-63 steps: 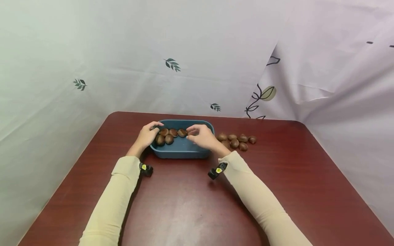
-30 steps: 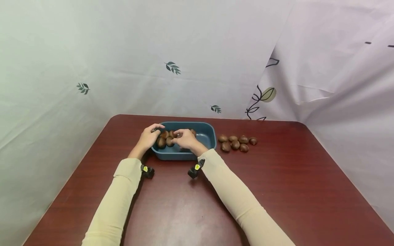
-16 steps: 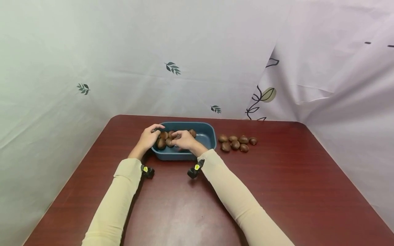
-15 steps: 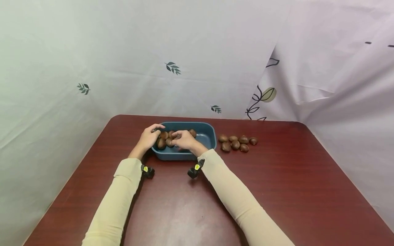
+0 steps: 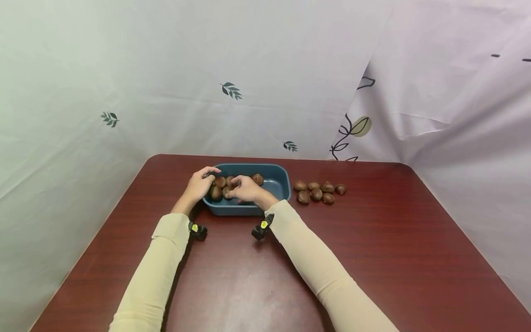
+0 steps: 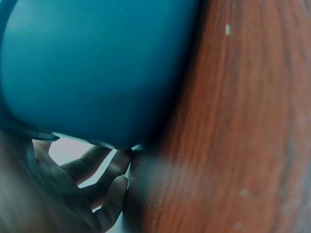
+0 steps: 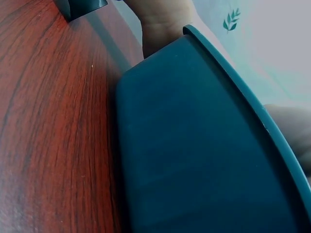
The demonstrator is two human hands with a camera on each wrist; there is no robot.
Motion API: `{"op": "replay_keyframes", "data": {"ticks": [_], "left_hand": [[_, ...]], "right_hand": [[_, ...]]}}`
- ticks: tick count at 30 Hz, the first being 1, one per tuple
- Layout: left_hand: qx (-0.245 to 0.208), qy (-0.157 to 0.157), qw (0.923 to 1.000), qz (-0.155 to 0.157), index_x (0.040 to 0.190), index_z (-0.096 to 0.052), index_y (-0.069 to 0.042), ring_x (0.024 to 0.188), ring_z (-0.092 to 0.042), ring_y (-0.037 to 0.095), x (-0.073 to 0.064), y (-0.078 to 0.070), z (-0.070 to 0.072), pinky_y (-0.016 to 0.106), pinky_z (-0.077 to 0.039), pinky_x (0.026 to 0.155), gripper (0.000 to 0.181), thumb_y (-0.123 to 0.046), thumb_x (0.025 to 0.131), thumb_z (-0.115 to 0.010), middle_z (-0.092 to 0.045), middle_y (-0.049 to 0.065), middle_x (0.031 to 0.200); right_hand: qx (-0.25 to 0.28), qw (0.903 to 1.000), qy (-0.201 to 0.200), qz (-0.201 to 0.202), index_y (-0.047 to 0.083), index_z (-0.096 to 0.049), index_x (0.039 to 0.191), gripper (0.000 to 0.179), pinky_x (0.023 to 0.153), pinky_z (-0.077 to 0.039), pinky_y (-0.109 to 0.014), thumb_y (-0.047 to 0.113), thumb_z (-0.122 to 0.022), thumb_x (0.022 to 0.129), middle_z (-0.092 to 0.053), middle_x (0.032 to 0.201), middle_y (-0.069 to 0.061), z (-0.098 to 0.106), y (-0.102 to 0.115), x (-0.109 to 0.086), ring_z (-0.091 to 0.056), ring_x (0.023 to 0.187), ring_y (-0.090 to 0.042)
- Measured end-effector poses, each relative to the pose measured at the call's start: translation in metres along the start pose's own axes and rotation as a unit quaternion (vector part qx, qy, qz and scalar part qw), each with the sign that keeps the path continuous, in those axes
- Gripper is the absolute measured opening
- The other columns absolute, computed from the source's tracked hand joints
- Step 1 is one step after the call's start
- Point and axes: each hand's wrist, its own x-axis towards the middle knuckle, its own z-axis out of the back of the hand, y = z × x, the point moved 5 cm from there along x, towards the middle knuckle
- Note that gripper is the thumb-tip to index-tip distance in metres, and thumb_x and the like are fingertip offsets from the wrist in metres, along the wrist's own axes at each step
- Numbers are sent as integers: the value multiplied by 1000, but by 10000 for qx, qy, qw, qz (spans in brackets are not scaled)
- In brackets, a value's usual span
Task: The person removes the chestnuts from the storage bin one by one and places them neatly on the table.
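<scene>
A blue rectangular basin (image 5: 238, 210) stands near the table's far edge, with several brown chestnuts (image 5: 216, 193) along its left and back. My left hand (image 5: 198, 185) grips the basin's left end, thumb at the rim; in the left wrist view its fingers (image 6: 116, 165) show past the basin wall. Inside the basin my right hand (image 5: 249, 189) reaches down, thumb and forefinger bent at a chestnut in the front row. Whether it pinches that chestnut cannot be made out; in the right wrist view the basin wall covers the fingertips.
Several loose chestnuts (image 5: 316, 194) lie on the reddish-brown table (image 5: 394, 240), right of the basin. A whitish cloth backdrop (image 5: 174, 69) with leaf prints rises behind the table. Each wrist wears a small black camera (image 5: 259, 232).
My right hand has moved left inside the basin, from the right end of the back row, where a chestnut now lies uncovered. Over the last second it barely shifts. The left hand stays put.
</scene>
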Motion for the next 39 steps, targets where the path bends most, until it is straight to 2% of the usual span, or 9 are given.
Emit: {"op": "replay_keyframes", "data": {"ticks": [3,5,10,13,20,22,29,35,39], "left_hand": [[-8,2,10000,10,130,-61,-12,100,-45,35,-1,0,0,45,-33,85,37,-15,100,-40,-45,14,148],[-13,17,10000,4,130,-61,-11,101,-45,39,-1,0,0,45,-33,85,37,-15,100,-40,-45,15,148],[-8,59,10000,-11,131,-60,-11,126,-43,38,0,-1,2,46,-33,84,36,-16,101,-40,-42,15,150],[24,62,10000,-32,131,-60,-12,138,-35,40,2,-2,3,46,-33,84,36,-17,102,-40,-41,15,152],[81,82,9999,-40,133,-59,-12,139,-33,43,1,-1,2,47,-34,77,37,-17,102,-38,-39,17,153],[105,72,9999,-17,133,-59,-12,143,-30,42,0,1,1,47,-33,83,37,-17,102,-38,-38,17,153],[5,21,10000,30,132,-60,-12,143,-30,40,-2,3,-1,50,-33,89,37,-17,102,-39,-38,16,154],[-2,-4,10000,-16,130,-61,-11,143,-30,40,-3,2,0,58,-31,106,36,-16,102,-40,-40,16,153],[0,-1,10000,-60,129,-61,-11,139,-35,40,-1,1,-1,55,-33,101,35,-16,101,-41,-43,16,150]], "right_hand": [[-25,10000,42,65,2,-49,139,52,75,-56,-34,14,-69,92,-63,111,-12,-1,1,-1,-64,95,-23],[-98,9999,45,127,4,-52,138,51,75,-56,-34,14,-70,92,-61,118,-12,-2,2,-1,-63,100,-24],[-324,9991,66,266,10,-62,133,42,73,-56,-32,13,-71,91,-59,128,-11,-2,4,1,-60,109,-22],[-467,9981,56,393,9,-64,130,39,72,-54,-32,12,-70,92,-61,127,-11,-2,7,3,-62,106,-22],[-1058,9915,-123,752,4,-67,120,30,72,-50,-27,8,-71,90,-63,115,-11,-4,10,3,-61,92,-18],[-1107,9907,-152,777,4,-68,118,29,71,-51,-27,6,-71,90,-64,114,-11,-5,10,2,-61,89,-17],[-819,9935,-305,726,4,-69,118,25,69,-51,-28,8,-67,93,-67,104,-9,-2,7,1,-63,82,-17],[-266,9965,-267,748,2,-68,120,28,65,-55,-30,7,-67,92,-68,105,-12,0,7,-1,-67,83,-19],[181,9968,-272,729,0,-65,123,31,63,-57,-35,4,-66,92,-69,103,-15,6,8,-6,-70,87,-30]]}}
